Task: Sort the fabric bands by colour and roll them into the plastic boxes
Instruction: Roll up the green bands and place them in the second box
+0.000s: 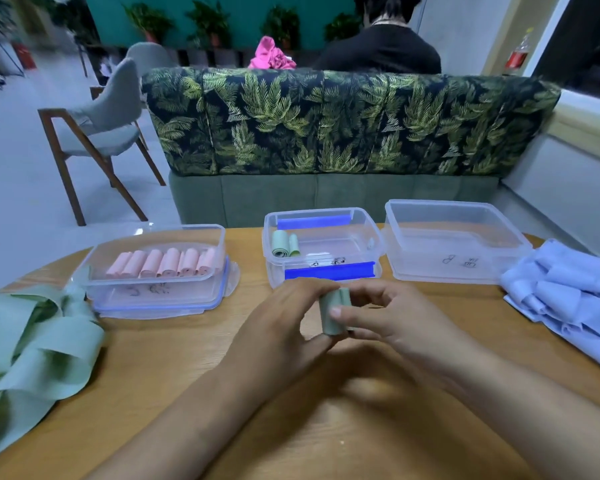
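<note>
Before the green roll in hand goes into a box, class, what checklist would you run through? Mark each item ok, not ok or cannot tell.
1. Left hand and right hand both hold the green roll: ok.
2. No loose tail hangs from the roll: ok.
3. End tucked so that it will not unwind: cannot tell.
4. Middle box is open and already holds green rolls: ok.
5. Bare floor left in that box: ok.
6. Left box holds only pink rolls, so colours are unmixed: ok.
</note>
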Demonstrator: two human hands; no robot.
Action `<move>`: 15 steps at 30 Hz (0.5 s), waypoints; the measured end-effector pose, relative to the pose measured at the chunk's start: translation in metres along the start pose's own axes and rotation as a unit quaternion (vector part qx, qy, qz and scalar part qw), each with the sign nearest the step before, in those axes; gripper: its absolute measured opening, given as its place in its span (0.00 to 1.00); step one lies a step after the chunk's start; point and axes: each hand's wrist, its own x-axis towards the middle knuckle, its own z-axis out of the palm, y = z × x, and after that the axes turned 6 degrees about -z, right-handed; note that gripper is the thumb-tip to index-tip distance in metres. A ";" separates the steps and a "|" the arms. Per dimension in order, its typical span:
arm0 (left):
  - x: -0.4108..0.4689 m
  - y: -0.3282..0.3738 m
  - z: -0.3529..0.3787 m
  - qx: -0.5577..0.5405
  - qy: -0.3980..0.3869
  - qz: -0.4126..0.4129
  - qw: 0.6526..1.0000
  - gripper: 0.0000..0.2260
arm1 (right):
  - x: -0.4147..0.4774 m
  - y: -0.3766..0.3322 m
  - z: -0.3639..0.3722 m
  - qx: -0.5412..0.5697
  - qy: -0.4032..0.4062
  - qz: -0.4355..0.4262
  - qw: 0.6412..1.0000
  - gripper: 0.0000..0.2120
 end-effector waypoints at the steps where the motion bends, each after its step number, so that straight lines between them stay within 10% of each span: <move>1: 0.002 -0.002 -0.002 0.004 0.009 -0.008 1.000 0.24 | 0.007 -0.007 0.002 -0.011 0.000 0.002 1.000 0.09; 15: 0.005 -0.062 0.003 0.108 -0.013 -0.175 0.979 0.32 | 0.186 -0.041 -0.012 -0.259 0.106 0.071 0.958 0.10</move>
